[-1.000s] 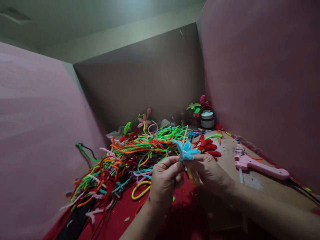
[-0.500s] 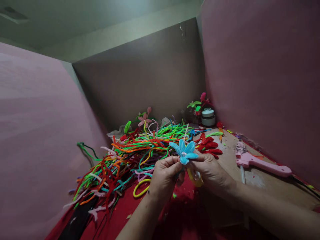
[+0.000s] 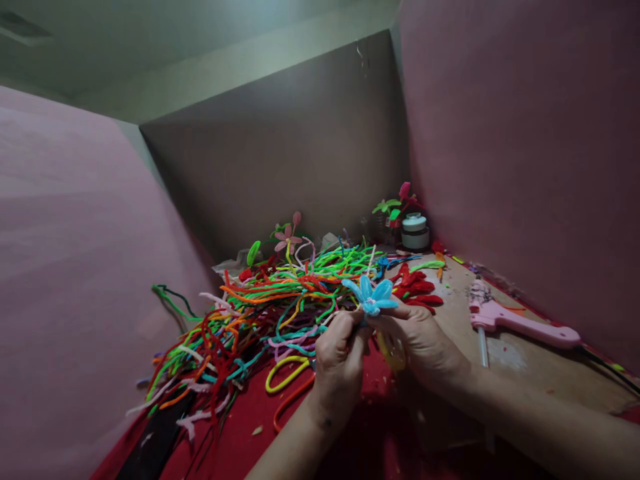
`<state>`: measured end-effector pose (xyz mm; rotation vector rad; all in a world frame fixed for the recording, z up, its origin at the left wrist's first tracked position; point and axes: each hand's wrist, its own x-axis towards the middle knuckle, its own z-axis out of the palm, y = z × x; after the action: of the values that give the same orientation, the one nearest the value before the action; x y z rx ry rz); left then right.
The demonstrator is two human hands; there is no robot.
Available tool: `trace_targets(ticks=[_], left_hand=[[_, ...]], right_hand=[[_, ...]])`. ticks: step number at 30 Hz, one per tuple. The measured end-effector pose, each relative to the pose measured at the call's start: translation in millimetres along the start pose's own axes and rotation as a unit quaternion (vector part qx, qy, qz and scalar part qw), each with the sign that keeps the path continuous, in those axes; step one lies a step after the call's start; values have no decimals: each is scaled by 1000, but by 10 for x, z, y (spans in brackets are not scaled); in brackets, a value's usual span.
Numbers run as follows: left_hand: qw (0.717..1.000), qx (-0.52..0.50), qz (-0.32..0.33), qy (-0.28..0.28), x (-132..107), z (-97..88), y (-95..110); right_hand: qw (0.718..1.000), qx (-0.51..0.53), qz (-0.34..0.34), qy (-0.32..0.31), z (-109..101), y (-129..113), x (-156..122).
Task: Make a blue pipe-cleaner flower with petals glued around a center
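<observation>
A light-blue pipe-cleaner flower [image 3: 371,297] with several looped petals and a pale centre is held up between my hands. My left hand [image 3: 341,353] is closed just beneath the flower, its fingers pinched at the base. From the other side, my right hand [image 3: 419,337] grips the flower's underside, thumb and fingers pressed together. What lies between the fingertips below the petals is mostly hidden. A yellow ring-shaped thing [image 3: 391,352] shows under my right hand; its kind is unclear. Left of my left wrist lie scissors [image 3: 287,375] with one yellow and one red handle loop.
A heap of colourful pipe cleaners [image 3: 280,293] spreads across the left and middle. Red petal pieces [image 3: 415,290] lie behind my right hand. A pink glue gun [image 3: 530,325] with its cord rests at right. A lidded jar [image 3: 415,232] and finished pink flower [image 3: 287,238] stand at the back.
My left hand has turned over and closed more tightly below the flower. The flower has tilted slightly, and the red scissor handle has come into view.
</observation>
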<state>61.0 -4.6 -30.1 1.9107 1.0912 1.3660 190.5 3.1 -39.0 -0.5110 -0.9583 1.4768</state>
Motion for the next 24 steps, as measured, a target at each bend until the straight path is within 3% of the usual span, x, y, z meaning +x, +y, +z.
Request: trace_targets(ticks=[6,11,16,21,24], left_hand=[[992,-93,-84,-2,38,-27,39],[953,-242,-177,-46,58,-58,73],[927,-316,-194,-57,77,-109,84],[919,-329,-206,-68,72,-123,95],[916,-328,-220,-70,63,-126,98]], right_hand=[[998,-39,-41,4,9,-14,9],[995,-97,-28,-20,-8,-61,-13],[969,-233,-86,-18,-11,-177,-20],[965,-242,-103,-15,3,-249,-19],[947,-290,-136,4,-8,-257,-43]])
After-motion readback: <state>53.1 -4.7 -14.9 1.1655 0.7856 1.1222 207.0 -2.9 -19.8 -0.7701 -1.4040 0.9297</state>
